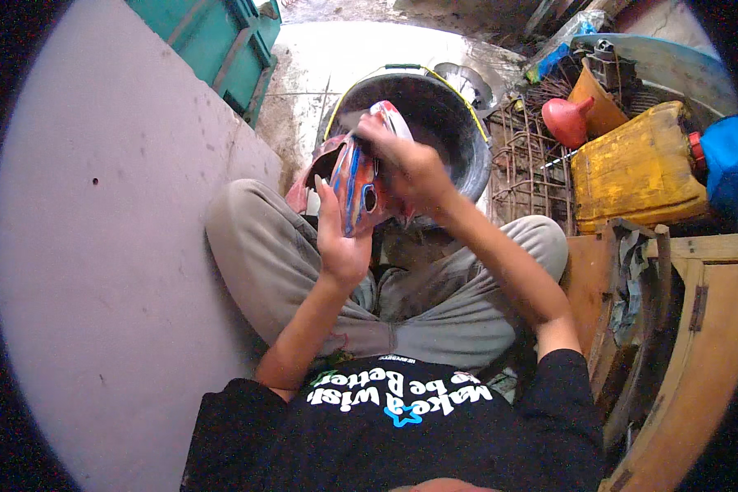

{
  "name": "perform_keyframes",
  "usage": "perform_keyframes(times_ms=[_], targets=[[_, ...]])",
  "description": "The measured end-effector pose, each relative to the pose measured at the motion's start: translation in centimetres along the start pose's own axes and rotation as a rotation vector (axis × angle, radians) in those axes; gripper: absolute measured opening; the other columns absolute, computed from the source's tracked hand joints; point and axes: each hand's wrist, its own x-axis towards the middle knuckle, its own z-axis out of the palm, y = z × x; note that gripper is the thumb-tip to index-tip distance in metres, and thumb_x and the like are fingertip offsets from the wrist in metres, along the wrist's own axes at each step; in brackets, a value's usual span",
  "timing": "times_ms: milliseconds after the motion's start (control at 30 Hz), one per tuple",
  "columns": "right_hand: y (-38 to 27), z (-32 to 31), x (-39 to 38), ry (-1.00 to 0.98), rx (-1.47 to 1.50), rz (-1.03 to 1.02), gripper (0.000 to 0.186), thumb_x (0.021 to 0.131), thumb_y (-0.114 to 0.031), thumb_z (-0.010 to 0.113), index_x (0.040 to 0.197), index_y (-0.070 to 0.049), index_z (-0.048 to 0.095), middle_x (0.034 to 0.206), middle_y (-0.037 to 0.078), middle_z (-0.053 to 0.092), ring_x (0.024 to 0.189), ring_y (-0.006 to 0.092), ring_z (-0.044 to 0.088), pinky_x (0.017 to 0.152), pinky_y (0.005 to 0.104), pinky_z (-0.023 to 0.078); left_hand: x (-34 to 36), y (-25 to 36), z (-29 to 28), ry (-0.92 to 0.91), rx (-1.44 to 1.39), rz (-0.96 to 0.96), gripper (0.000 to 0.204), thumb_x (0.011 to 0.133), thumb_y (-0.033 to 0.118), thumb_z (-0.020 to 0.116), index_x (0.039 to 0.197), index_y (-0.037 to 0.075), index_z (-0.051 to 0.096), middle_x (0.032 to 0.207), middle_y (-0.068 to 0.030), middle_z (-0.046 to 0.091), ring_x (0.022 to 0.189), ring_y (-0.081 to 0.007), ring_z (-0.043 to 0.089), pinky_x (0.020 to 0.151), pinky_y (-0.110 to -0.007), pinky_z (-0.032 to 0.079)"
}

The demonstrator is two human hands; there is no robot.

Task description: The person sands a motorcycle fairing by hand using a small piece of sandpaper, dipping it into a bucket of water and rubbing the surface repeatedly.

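Between my raised knees I hold a curved, hollow panel [354, 193] with red, orange, blue and white patches and openings in it. It looks like a vehicle body panel, but I cannot tell its exact kind. My left hand [344, 246] grips its near lower edge, thumb up along the side. My right hand [410, 164] is closed over the panel's upper part and smeared by motion. A small greyish piece shows at its fingertips, too blurred to name. Behind the panel stands a large black tub [459, 156] with a yellow-green rim.
A pale wall [131, 205] rises close on my left, with a green cabinet [221, 49] beyond it. To the right are a rusty wire grid [521, 156], a red funnel [567, 121], a yellow jerrycan [635, 172] and a wooden frame [697, 328].
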Motion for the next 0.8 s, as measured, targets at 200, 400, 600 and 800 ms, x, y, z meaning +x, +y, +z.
perform_keyframes(times_ms=[200, 400, 600, 800], targets=[[-1.1, 0.6, 0.0, 0.042, 0.013, -0.064, 0.041, 0.09, -0.003, 0.055, 0.131, -0.002, 0.059, 0.134, 0.019, 0.06, 0.125, 0.0318, 0.059, 0.107, 0.0408, 0.046, 0.2, -0.4, -0.7, 0.004, 0.122, -0.03, 0.064, 0.105, 0.053, 0.03, 0.149, 0.007, 0.037, 0.146, -0.0085, 0.048, 0.132, -0.0229, 0.048, 0.107, -0.04, 0.043], [-2.2, 0.7, -2.4, -0.045, -0.136, -0.511, 0.04, 0.091, -0.004, 0.055, 0.13, -0.001, 0.058, 0.13, 0.022, 0.062, 0.121, 0.0329, 0.061, 0.104, 0.0394, 0.049, -0.6, -1.8, -1.9, 0.071, 0.073, 0.062, 0.057, 0.108, 0.045, 0.026, 0.149, 0.007, 0.038, 0.147, -0.0095, 0.047, 0.133, -0.023, 0.047, 0.112, -0.04, 0.037], [-1.8, 1.8, -3.1, 0.053, -0.146, -0.492, 0.04, 0.09, -0.004, 0.056, 0.13, 0.0, 0.059, 0.129, 0.024, 0.062, 0.123, 0.0314, 0.06, 0.106, 0.0381, 0.047, -0.8, -0.4, -0.7, 0.008, 0.052, 0.062, 0.058, 0.107, 0.047, 0.028, 0.145, 0.005, 0.043, 0.144, -0.0106, 0.051, 0.131, -0.0248, 0.049, 0.112, -0.042, 0.038], [0.3, 1.2, -0.2, 0.141, -0.125, -0.101, 0.041, 0.092, 0.003, 0.05, 0.132, -0.001, 0.058, 0.13, 0.021, 0.063, 0.125, 0.0346, 0.058, 0.107, 0.0413, 0.046, 0.5, -0.2, -0.5, -0.028, -0.081, 0.03, 0.06, 0.106, 0.048, 0.029, 0.145, 0.004, 0.042, 0.145, -0.0123, 0.049, 0.132, -0.0283, 0.048, 0.111, -0.044, 0.038]])
